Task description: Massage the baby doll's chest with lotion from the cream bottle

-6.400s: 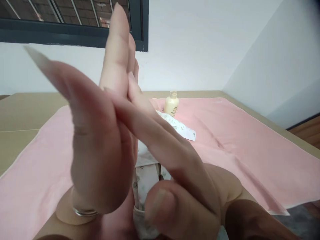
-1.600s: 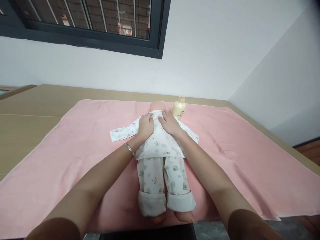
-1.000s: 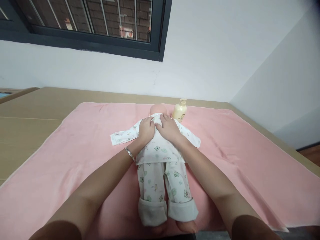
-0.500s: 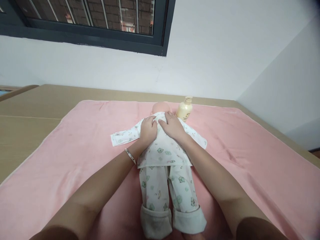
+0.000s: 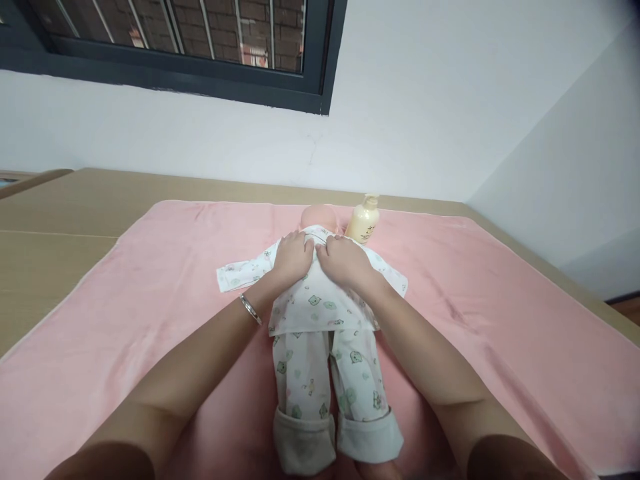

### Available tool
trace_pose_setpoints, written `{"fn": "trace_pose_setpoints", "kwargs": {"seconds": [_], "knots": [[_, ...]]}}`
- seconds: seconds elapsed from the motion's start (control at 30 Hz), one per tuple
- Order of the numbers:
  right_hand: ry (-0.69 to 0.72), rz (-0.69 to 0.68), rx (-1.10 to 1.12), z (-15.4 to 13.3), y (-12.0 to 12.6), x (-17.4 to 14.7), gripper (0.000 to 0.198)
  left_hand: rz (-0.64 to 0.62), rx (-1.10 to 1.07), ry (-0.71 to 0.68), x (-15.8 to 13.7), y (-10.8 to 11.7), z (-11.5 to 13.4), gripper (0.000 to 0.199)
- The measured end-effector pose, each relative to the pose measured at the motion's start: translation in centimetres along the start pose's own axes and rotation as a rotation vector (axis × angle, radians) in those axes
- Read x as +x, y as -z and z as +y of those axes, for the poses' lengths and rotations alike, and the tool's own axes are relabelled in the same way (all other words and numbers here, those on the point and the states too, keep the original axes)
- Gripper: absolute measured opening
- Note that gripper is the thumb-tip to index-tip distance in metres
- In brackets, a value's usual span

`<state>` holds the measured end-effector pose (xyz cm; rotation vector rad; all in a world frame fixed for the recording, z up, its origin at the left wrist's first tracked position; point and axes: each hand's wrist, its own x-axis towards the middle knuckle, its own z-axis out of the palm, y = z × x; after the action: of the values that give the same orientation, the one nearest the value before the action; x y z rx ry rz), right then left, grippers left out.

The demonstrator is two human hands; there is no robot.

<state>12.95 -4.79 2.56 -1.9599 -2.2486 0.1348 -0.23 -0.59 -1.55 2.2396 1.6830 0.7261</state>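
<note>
A baby doll [image 5: 319, 217] lies stretched out with its bald head at the far end and its legs toward me. It wears a white long-sleeved top [image 5: 320, 307] and matching trousers [image 5: 305, 380] with green animal prints and turned-up cuffs. My left hand [image 5: 294, 257] rests on the left of the doll's upper torso, thumb along the inner side. On the other side my right hand [image 5: 345, 259] lies the same way, its fingers bent a little over the cloth. Both press on the top near the collar, a narrow gap between them. The fingertips are partly hidden.
A cream pump bottle [image 5: 363, 220] stands just right of the doll's head. Under everything is a pink blanket [image 5: 165, 287] on a wooden surface [image 5: 60, 207]. A white wall [image 5: 400, 100] and a dark-framed window [image 5: 320, 73] rise behind.
My fingers have drawn in and bent more, and the right fingertips have come back slightly from the collar. The cloth shows small folds there. The whole view has shifted a little.
</note>
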Motion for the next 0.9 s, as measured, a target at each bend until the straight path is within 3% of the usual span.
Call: {"fn": "trace_pose_setpoints", "kwargs": {"seconds": [0.2,0.43,0.53,0.73,0.9], "knots": [[0.012,0.008,0.157,2.8,-0.9,2.7,0.051,-0.007,0.113,-0.03,-1.4,0.1,1.8,0.047],[0.038,0.042,-0.073,0.0,0.2,-0.1,0.045,-0.021,-0.048,-0.057,-0.2,0.4,0.1,0.037],[0.041,0.02,-0.023,0.1,0.4,-0.1,0.044,-0.027,-0.126,-0.066,0.2,0.5,-0.5,0.034],[0.016,0.032,0.136,2.5,-1.5,2.7,0.056,0.033,0.126,-0.074,-1.1,0.1,1.2,0.045],[0.019,0.056,0.041,1.4,-1.4,1.8,0.052,-0.032,-0.011,-0.058,-0.2,0.4,0.4,0.04]]}}
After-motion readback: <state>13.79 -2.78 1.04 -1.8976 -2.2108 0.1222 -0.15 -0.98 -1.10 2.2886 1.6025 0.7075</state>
